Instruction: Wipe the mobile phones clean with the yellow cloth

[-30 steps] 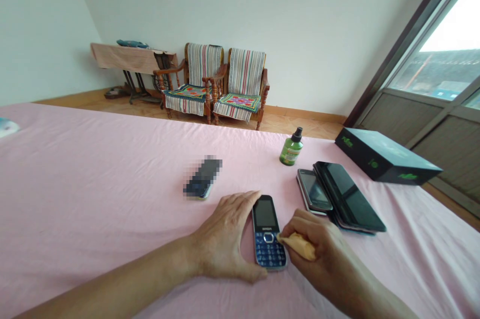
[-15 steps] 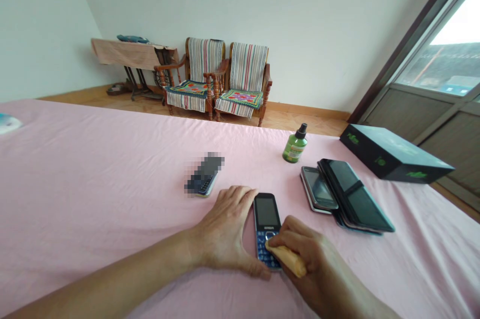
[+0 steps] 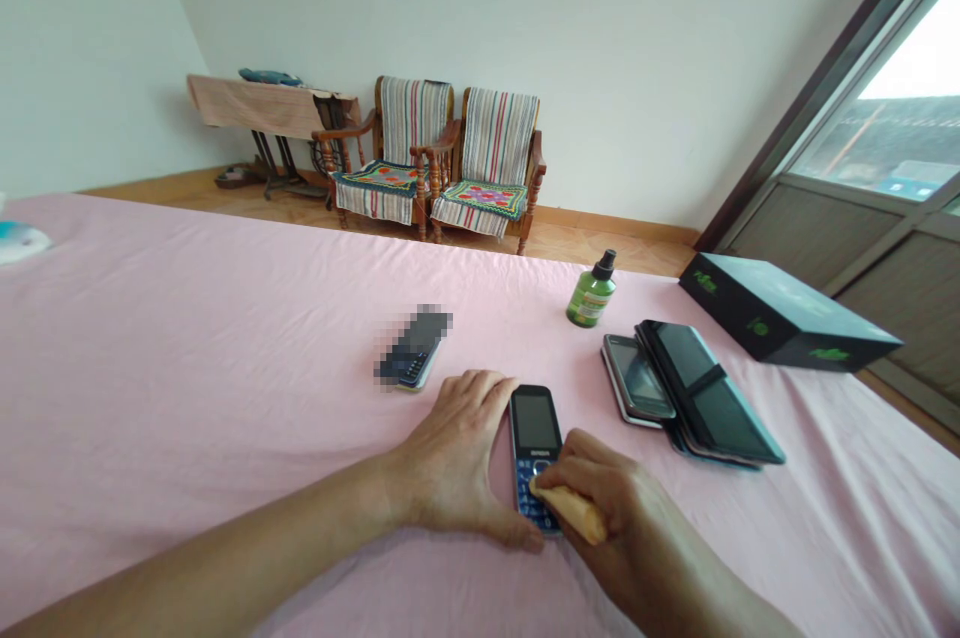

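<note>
A dark blue keypad phone (image 3: 537, 421) lies face up on the pink cloth in front of me. My left hand (image 3: 457, 463) steadies it from the left, fingertips at its top corner and thumb by its bottom edge. Bunched in my right hand (image 3: 611, 508) is a folded yellow cloth (image 3: 574, 510), its tip pressed on the phone's keys. The cloth and fingers cover part of the keypad's right side. Farther off to the left lies a second keypad phone (image 3: 420, 363), partly blurred out.
Right of my hands, a touchscreen phone (image 3: 637, 378) leans against stacked larger devices (image 3: 712, 393). Behind them stand a green spray bottle (image 3: 591, 298) and a black box (image 3: 780, 313). Two wooden chairs (image 3: 487, 158) are against the wall beyond the pink-covered surface (image 3: 225, 338).
The yellow cloth tip has shifted very slightly on the keys. Both hands stay in nearly the same places, and the view has moved a little.
</note>
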Demonstrator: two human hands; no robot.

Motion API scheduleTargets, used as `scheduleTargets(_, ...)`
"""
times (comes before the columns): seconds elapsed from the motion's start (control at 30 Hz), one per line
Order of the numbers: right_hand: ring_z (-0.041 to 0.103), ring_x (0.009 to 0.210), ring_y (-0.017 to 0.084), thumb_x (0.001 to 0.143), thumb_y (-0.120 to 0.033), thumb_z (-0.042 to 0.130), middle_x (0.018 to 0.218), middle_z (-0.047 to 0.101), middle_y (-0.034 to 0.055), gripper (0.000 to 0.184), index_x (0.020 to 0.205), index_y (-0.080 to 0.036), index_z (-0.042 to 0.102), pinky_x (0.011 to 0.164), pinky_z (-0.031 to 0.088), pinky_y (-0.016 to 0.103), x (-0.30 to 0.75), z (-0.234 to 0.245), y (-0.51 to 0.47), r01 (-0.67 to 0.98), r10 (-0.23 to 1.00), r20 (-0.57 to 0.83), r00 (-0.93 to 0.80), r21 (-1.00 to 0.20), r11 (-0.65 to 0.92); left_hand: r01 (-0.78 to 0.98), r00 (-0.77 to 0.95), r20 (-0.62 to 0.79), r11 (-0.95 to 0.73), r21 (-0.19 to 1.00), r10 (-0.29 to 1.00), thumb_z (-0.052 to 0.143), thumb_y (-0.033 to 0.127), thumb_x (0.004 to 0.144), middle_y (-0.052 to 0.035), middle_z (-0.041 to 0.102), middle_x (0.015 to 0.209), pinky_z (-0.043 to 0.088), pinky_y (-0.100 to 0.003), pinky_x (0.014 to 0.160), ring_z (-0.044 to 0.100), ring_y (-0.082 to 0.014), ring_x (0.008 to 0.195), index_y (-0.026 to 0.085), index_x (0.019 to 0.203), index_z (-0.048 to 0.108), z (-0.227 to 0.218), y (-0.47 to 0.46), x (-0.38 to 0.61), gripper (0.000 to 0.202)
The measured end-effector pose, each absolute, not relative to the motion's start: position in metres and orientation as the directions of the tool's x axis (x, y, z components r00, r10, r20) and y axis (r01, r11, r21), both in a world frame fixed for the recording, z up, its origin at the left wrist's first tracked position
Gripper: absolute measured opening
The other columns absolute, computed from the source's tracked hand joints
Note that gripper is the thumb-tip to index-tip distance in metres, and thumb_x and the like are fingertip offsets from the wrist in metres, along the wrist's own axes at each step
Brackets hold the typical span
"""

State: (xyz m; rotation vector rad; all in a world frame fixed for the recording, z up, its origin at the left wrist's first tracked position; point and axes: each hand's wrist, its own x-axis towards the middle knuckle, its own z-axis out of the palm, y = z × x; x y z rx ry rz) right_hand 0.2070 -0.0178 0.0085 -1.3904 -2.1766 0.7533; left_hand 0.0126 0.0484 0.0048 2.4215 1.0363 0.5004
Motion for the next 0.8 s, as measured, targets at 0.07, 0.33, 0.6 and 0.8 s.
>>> scheduleTargets(0.07, 0.059, 0.072, 0.015, 0.085, -0.007, 0.054, 0.082, 0.061, 0.0029, 0.023, 0.08, -0.021, 0.072, 0.061, 0.04, 0.024, 0.205, 0.008, -0.017, 0.674, 0.918, 0.079, -0.388, -0.656, 0.341, 0.582, 0.65, 0.146, -0.612, 0.535, 0.745, 0.082, 0.063, 0.046, -0.0124, 0.051, 0.123, 0.037, -0.051, 0.1, 0.047, -0.0359, 0.113, 0.02, 0.127, 0.044, 0.006, 0.048, 0.013, 0.099)
scheduleTargets(0.33, 0.059, 0.068, 0.013, 0.081, -0.003, 0.054, 0.079, 0.06, 0.0019, 0.023, 0.078, -0.02, 0.069, 0.058, 0.037, 0.023, 0.209, 0.007, -0.017, 0.683, 0.931, 0.085, -0.355, -0.656, 0.32, 0.588, 0.652, 0.133, -0.608, 0.534, 0.747, 0.081, 0.063, 0.046, -0.0134, 0.051, 0.124, 0.037, -0.053, 0.1, 0.047, -0.0364, 0.112, 0.018, 0.126, 0.045, 0.006, 0.048, 0.013, 0.098)
scheduleTargets(0.6, 0.058, 0.066, 0.014, 0.075, -0.001, 0.053, 0.077, 0.06, 0.0012, 0.024, 0.075, -0.019, 0.067, 0.057, 0.036, 0.025, 0.21, 0.009, -0.02, 0.721, 0.947, 0.067, -0.313, -0.632, 0.283, 0.577, 0.651, 0.144, -0.609, 0.545, 0.745, 0.081, 0.064, 0.046, -0.0124, 0.051, 0.124, 0.038, -0.054, 0.099, 0.048, -0.0369, 0.112, 0.021, 0.129, 0.045, 0.006, 0.048, 0.013, 0.1)
scheduleTargets(0.8, 0.058, 0.066, 0.015, 0.078, -0.003, 0.052, 0.073, 0.059, 0.0002, 0.021, 0.072, -0.02, 0.062, 0.059, 0.037, 0.026, 0.228, 0.017, -0.014, 0.756, 0.953, 0.117, -0.279, -0.585, 0.293, 0.57, 0.654, 0.141, -0.606, 0.555, 0.743, 0.079, 0.068, 0.047, -0.0133, 0.05, 0.125, 0.037, -0.055, 0.101, 0.047, -0.0376, 0.113, 0.02, 0.131, 0.044, 0.005, 0.049, 0.011, 0.103)
